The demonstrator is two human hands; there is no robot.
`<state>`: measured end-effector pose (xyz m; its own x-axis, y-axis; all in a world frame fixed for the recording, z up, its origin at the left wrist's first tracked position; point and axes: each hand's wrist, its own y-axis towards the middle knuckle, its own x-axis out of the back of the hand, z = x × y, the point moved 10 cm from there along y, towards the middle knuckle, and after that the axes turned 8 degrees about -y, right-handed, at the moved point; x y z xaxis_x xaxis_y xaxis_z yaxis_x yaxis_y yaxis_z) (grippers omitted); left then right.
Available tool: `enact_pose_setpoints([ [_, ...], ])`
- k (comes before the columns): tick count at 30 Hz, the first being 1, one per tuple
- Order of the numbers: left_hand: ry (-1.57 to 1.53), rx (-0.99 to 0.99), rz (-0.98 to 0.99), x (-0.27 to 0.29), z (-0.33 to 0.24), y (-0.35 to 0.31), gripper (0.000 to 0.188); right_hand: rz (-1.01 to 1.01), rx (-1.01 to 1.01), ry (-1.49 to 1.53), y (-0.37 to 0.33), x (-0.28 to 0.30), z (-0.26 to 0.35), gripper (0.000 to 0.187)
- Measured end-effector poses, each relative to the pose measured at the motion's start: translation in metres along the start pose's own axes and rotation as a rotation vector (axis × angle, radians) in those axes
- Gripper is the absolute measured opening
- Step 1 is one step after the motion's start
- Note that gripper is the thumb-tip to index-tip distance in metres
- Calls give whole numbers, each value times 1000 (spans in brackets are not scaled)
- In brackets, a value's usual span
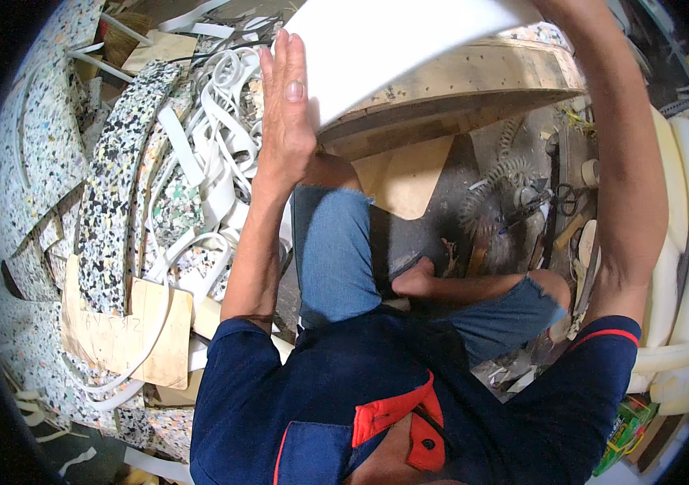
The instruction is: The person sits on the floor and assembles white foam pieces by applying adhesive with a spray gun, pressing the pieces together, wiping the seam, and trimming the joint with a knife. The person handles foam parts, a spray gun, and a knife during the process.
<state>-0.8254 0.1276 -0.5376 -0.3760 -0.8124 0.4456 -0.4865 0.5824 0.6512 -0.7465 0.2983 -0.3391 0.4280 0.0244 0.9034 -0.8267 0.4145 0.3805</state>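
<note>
A white foam sheet [393, 48] lies over a curved wooden frame [450, 93] in front of my knees, its top running out of view. My left hand [286, 121] is open, its fingers stretched upward and the palm side laid along the sheet's left edge. At the upper right my right arm [623, 153] reaches over the frame's right end. Only the base of my right hand [567, 6] shows at the picture's top edge; its fingers are out of sight, so its grip cannot be seen.
On the left lie speckled foam pieces [114, 186], tangled white strips [219, 113] and a plywood piece [162, 331]. A coiled air hose [482, 190] and scissors [564, 198] lie on the floor beyond my bent leg. Cream foam rolls [688, 234] stand at the right.
</note>
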Motion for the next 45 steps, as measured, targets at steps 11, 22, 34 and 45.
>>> enact_pose_setpoints([
  [11, 94, 51, 44, -6, 4, 1, 62, -110, -56, -142, -9, -38, -72, 36],
  [22, 170, -12, 107, -6, -13, 19, 59, -232, 53, -97, -12, -69, -100, 38],
  [34, 675, -214, 424, -79, -59, 49, 64, -229, -69, 7, -19, -84, -113, 36],
  [45, 721, -226, 483, -85, -61, 46, 58, -76, -53, 138, -20, -83, -127, 35],
])
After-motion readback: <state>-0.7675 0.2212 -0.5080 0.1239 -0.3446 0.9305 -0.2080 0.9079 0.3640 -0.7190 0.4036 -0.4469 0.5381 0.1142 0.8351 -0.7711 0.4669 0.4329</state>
